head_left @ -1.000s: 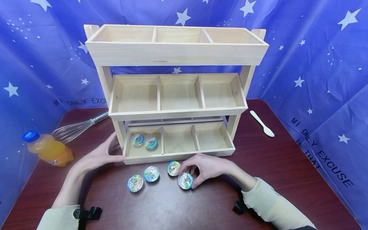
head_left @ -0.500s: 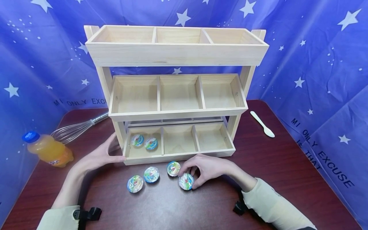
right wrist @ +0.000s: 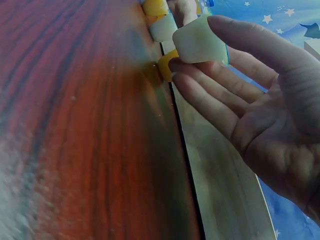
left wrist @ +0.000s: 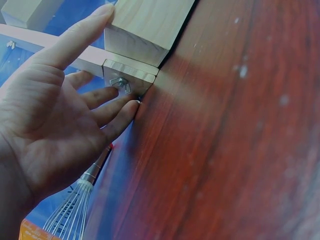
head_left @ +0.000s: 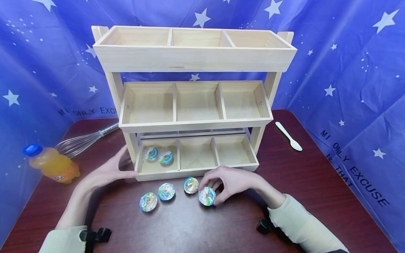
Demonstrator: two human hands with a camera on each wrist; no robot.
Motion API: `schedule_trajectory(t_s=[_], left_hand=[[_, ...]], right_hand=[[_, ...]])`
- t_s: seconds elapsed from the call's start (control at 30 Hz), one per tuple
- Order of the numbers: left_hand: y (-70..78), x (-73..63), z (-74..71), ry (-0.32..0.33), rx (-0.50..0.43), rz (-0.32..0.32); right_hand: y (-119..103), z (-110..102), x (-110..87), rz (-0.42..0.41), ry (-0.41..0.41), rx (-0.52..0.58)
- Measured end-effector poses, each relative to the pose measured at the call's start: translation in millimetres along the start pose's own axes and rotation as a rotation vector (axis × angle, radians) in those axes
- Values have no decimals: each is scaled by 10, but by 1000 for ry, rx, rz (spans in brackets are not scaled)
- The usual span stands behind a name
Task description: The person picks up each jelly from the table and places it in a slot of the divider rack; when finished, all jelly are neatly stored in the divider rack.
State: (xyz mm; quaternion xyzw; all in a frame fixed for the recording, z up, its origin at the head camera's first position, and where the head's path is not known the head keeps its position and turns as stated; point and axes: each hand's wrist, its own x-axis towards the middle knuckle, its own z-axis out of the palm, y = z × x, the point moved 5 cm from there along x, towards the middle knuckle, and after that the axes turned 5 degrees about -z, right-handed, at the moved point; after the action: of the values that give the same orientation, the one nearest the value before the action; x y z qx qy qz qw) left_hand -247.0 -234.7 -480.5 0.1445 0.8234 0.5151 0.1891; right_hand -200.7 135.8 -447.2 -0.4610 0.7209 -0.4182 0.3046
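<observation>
My right hand (head_left: 232, 182) pinches a jelly cup (head_left: 207, 196) between thumb and fingertips in front of the rack. In the right wrist view this cup (right wrist: 197, 42) has a pale body and shows raised off the table. Three more foil-lidded cups stand on the table, one (head_left: 191, 185) just left of my fingers, the others (head_left: 166, 192) (head_left: 148, 202) further left. Two cups (head_left: 150, 154) (head_left: 166, 157) lie in the bottom tray's left compartment. My left hand (head_left: 109, 170) is at the lower left corner of the wooden rack (head_left: 196, 124), its thumb touching the tray front and its fingers extended along the side.
The rack has three tiers, each split into three compartments. A whisk (head_left: 85, 140) and an orange drink bottle (head_left: 53, 163) lie at the left of the table. On the right lies a pale spoon (head_left: 288, 136). A blue star-patterned curtain (head_left: 345, 70) surrounds the table.
My right hand has lifted the jelly cup slightly, moving a little up and to the right in the head view. The left hand and the other cups stay in place.
</observation>
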Motion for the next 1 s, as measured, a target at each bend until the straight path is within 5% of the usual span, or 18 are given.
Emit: schedule_trajectory(t_s=[0.4,1.0], left_hand=[[30,-22,8,-1,6,6],[39,-4,-2,2,25,-16]], right_hand=[[-77,-147,-55,-111,75,115],[-114,-508,11,-78,331,143]])
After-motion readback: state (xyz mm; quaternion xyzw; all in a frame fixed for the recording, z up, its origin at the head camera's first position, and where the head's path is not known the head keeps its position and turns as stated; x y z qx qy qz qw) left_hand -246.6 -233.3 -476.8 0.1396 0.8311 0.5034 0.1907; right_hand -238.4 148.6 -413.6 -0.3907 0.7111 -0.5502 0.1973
